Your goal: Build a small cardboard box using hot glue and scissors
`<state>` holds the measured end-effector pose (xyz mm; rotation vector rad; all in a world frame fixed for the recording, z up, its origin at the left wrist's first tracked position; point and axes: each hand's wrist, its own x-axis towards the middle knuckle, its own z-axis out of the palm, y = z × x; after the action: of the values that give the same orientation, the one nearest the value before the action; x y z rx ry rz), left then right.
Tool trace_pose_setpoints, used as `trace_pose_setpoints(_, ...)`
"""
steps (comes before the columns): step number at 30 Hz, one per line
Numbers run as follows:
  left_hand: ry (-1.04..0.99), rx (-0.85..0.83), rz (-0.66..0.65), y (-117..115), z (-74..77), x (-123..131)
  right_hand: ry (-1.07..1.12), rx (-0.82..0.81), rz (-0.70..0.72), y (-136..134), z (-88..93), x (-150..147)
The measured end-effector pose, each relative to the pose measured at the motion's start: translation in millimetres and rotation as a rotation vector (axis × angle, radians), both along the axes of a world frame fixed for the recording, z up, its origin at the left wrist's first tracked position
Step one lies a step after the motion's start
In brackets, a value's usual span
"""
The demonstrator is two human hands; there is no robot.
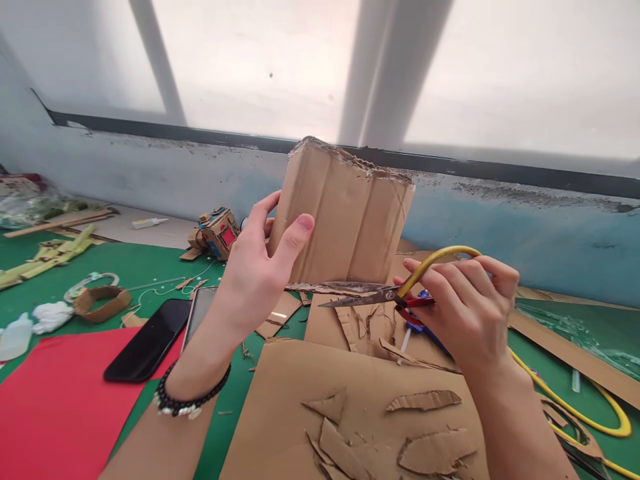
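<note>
Scissors point(390, 294) sit at the lower edge of the cardboard piece point(345, 213), entering from the right, tips pointing left. That's the key relation: blades point(360, 299) lie roughly parallel to that edge, parted in a narrow V; can't tell from this angle whether board is actually between them. Right hand point(465, 300) is wrapped round the handles, off the piece's lower right corner, so it's the nearer hand to the blades' pivot. Left hand point(260, 260) clamps the piece by its left side, thumb flat on the near face, fingers behind, holding it up above the table, tilted slightly right. Creases run up the piece, splitting the face into tall flat panels. Top rim is ragged, torn fluting showing; face is smooth matte brown. Scissors: dark worn metal, one yellow handle loop, one red. Below, a large flat cardboard sheet point(270, 407) carries curved, pointed cardboard offcuts point(437, 453) with rough edges. Left of it, flat red sheet point(60, 393) with a glossy black smartphone point(150, 340) overlapping it. Further back on the green tabletop point(150, 257): curled cardboard ring point(103, 303) and a blocky cardboard model point(220, 230) with red and blue patches.
</note>
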<state>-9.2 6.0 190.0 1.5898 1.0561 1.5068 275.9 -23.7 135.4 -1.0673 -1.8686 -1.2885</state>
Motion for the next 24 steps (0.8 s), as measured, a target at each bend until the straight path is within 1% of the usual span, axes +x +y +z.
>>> trace_pose_setpoints(5,-0.023,-0.006,-0.023,0.3,0.0,-1.1,-0.009,0.110,0.064,-0.5,-2.4,1.4)
trace_pose_setpoints(11,0.024,-0.017,-0.040,1.4,0.3,-3.7,0.007,0.081,0.114,0.2,-5.7,2.3)
trace_pose_setpoints(15,0.011,-0.023,-0.039,0.8,-1.4,-1.3,0.026,0.027,0.088,1.9,-5.3,-1.4)
trace_pose_setpoints(19,0.002,-0.009,-0.030,-2.2,-3.0,3.9,0.015,0.043,0.046,0.0,-0.5,-3.9)
trace_pose_setpoints(24,-0.005,-0.010,-0.028,-4.3,-2.7,5.2,0.000,0.099,0.070,-4.1,2.2,-2.6)
